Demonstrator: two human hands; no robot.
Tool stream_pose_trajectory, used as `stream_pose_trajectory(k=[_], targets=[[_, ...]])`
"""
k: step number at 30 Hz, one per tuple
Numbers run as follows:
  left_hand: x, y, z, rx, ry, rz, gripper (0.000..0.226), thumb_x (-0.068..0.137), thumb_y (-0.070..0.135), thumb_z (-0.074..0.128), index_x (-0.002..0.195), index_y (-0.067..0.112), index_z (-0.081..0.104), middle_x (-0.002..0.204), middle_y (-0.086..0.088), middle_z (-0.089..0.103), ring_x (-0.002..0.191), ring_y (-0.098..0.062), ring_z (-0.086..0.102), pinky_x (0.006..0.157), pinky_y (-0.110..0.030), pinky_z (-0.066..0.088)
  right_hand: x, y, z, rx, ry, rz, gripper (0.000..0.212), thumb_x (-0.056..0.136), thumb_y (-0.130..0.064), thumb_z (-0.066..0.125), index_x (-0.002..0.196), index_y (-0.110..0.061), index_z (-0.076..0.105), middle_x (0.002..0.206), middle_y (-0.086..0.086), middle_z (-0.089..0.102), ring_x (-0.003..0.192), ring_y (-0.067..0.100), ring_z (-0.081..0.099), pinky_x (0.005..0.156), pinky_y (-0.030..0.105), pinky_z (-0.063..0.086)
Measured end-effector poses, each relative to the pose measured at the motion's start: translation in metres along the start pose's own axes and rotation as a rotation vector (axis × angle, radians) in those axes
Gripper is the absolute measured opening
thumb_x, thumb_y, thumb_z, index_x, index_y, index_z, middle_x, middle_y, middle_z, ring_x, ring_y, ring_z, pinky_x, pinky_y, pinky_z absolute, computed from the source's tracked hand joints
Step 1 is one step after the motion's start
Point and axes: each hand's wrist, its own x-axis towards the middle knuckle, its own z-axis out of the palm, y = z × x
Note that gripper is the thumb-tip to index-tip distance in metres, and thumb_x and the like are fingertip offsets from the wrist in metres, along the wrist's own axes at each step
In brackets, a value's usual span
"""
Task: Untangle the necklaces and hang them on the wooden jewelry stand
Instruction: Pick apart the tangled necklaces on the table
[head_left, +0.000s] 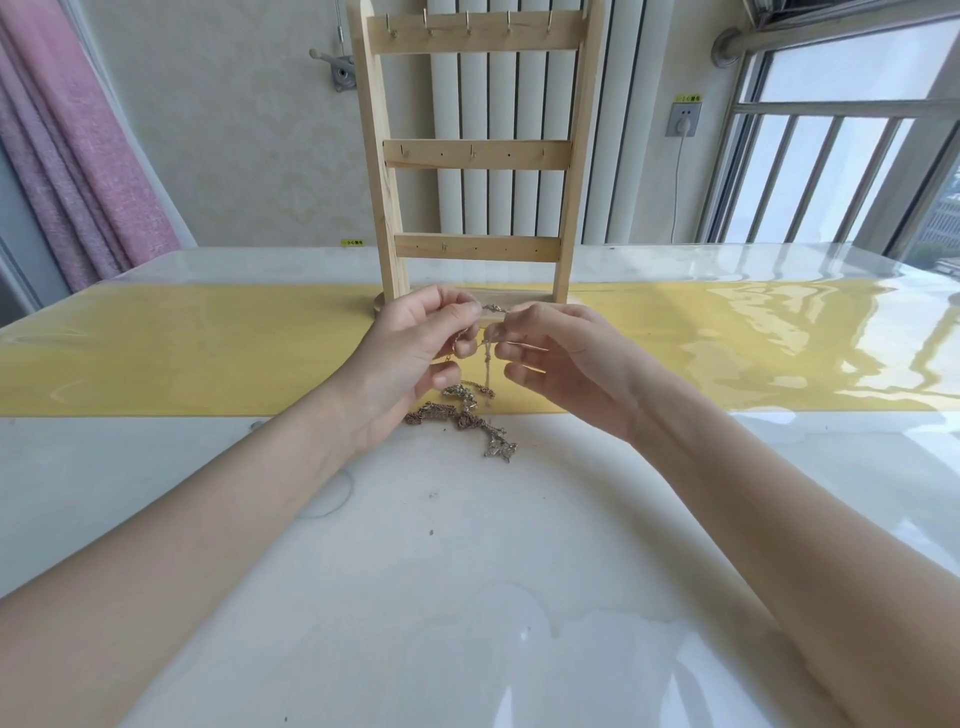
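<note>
A tangled bunch of thin metal necklaces (470, 415) lies partly on the white table, with strands lifted up between my hands. My left hand (415, 353) pinches a strand near the top of the tangle. My right hand (550, 353) pinches the same lifted strands from the other side, fingertips close to the left hand's. Right behind my hands the wooden jewelry stand (475, 150) rises upright, with three cross bars carrying small metal hooks. No necklace hangs on any hook.
A yellow runner (182, 348) crosses the glossy white table (441, 571) under the stand. Behind are a white radiator, a wall socket (684, 119), a pink curtain (78, 156) at left and a barred window (831, 171) at right.
</note>
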Motion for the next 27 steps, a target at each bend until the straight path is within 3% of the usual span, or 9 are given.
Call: stream_pose_trajectory(k=[4, 10, 15, 20, 24, 27], targets=[[0.0003, -0.0029, 0.0027, -0.014, -0.024, -0.037, 0.015, 0.095, 0.007, 0.047, 0.082, 0.014, 0.048, 0.065, 0.004, 0.047, 0.049, -0.004, 0.042, 0.038, -0.013, 0.025, 0.0011, 0.0008, -0.0003, 0.056, 0.009, -0.014, 0.021, 0.091, -0.002, 0.053, 0.073, -0.013, 0.055, 0.069, 0.0, 0.064, 0.063, 0.01, 0.055, 0.064, 0.02, 0.044], [0.0009, -0.003, 0.0007, -0.008, 0.006, -0.009, 0.013, 0.097, 0.01, 0.046, 0.084, 0.016, 0.046, 0.057, 0.008, 0.048, 0.044, -0.003, 0.036, 0.039, -0.013, 0.022, 0.0022, 0.0067, 0.0029, -0.132, 0.041, -0.029, 0.017, 0.09, -0.002, 0.059, 0.076, -0.011, 0.057, 0.064, -0.001, 0.063, 0.06, 0.01, 0.051, 0.062, 0.021, 0.043], [0.0009, -0.0042, -0.0031, 0.171, 0.085, 0.076, 0.014, 0.097, 0.013, 0.048, 0.084, 0.02, 0.048, 0.053, 0.008, 0.047, 0.049, -0.005, 0.04, 0.042, -0.015, 0.027, 0.0019, 0.0055, 0.0015, -0.124, 0.062, -0.046, 0.013, 0.086, 0.0, 0.063, 0.082, -0.011, 0.057, 0.062, -0.003, 0.064, 0.063, 0.012, 0.052, 0.063, 0.021, 0.044], [0.0007, -0.0069, -0.0036, 0.244, 0.086, 0.089, 0.014, 0.096, 0.011, 0.048, 0.084, 0.018, 0.049, 0.051, 0.009, 0.048, 0.048, -0.006, 0.043, 0.044, -0.017, 0.032, 0.0023, 0.0074, 0.0002, -0.263, 0.036, -0.05, 0.011, 0.084, 0.003, 0.065, 0.09, -0.006, 0.066, 0.072, 0.006, 0.06, 0.067, 0.012, 0.058, 0.062, 0.02, 0.043], [0.0009, -0.0061, -0.0023, 0.243, 0.06, 0.079, 0.013, 0.096, 0.011, 0.048, 0.085, 0.016, 0.05, 0.052, 0.009, 0.05, 0.05, -0.006, 0.045, 0.046, -0.018, 0.034, 0.0025, 0.0089, -0.0007, -0.302, 0.033, -0.057, 0.004, 0.087, -0.007, 0.066, 0.085, -0.006, 0.069, 0.073, 0.001, 0.063, 0.066, 0.01, 0.051, 0.06, 0.019, 0.043], [0.0012, -0.006, -0.0009, 0.225, 0.065, 0.055, 0.015, 0.095, 0.009, 0.048, 0.082, 0.016, 0.051, 0.055, 0.008, 0.052, 0.051, -0.007, 0.046, 0.048, -0.02, 0.033, 0.0028, 0.0075, -0.003, -0.281, 0.074, -0.077, 0.015, 0.09, -0.009, 0.062, 0.077, -0.009, 0.068, 0.07, -0.001, 0.061, 0.064, 0.009, 0.049, 0.059, 0.018, 0.042]])
